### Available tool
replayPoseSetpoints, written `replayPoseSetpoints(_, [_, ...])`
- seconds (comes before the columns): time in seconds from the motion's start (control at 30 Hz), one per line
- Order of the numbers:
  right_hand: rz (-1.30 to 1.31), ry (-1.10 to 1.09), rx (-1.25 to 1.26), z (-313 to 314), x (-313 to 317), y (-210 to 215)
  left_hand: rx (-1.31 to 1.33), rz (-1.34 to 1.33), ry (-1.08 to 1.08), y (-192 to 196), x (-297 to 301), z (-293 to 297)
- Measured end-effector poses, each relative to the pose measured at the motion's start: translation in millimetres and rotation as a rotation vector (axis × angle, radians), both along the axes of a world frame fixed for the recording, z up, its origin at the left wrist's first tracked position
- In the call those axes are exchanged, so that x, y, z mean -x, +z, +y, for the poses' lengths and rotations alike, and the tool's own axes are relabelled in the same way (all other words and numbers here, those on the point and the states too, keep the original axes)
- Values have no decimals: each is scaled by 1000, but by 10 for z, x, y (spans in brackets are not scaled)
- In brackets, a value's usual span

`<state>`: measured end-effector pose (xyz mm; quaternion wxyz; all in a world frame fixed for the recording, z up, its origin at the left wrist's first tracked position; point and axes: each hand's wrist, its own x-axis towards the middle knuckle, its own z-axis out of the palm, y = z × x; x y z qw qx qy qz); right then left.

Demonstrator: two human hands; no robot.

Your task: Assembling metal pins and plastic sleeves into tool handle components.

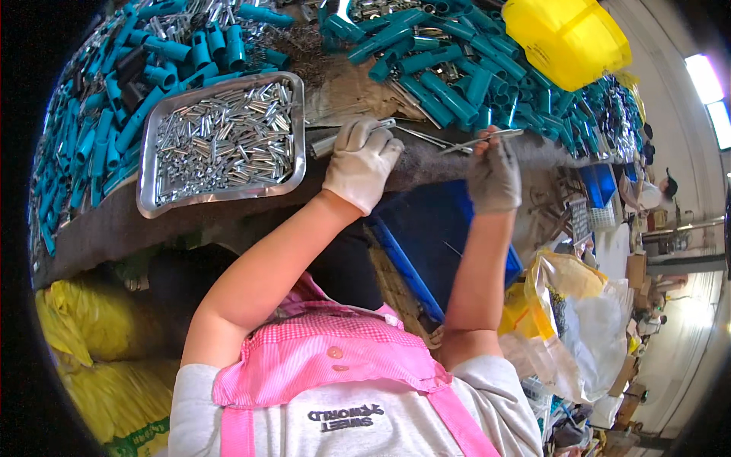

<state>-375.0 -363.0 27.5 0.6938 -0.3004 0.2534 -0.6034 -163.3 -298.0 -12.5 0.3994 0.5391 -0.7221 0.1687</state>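
Note:
My left hand [359,164], in a pale glove, is closed at the edge of the workbench around slender metal rods [426,139] that stick out toward the right. A short silvery cylinder [324,145] shows beside its knuckles; I cannot tell whether the hand touches it. My right hand [495,177], in a greyer glove with some fingertips bare, pinches a thin, flat metal piece [502,135]. The far tips of the rods reach close to this piece. Left of my left hand stands a metal tray [299,129] filled with small silvery pins and bits.
Teal plastic tubular parts [449,84] are heaped across the back and left of the bench. A yellow basin [567,42] rests at the back right. Below the bench edge is a blue crate [411,266]. Yellow sacks [91,320] lie lower left, a white sack [582,327] right.

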Motion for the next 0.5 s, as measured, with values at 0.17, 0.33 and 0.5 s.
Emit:
replayPoseSetpoints(0.17, [1303, -214, 343, -92, 755, 431, -10, -45, 1, 33, 34, 12])
replayPoseSetpoints(0.33, [1990, -1, 500, 146, 1253, 238, -27, -108, 9, -40, -16, 2])
replayPoseSetpoints(0.5, [2122, 171, 130, 476, 2023, -1095, -73, -106, 23, 20, 17, -6])
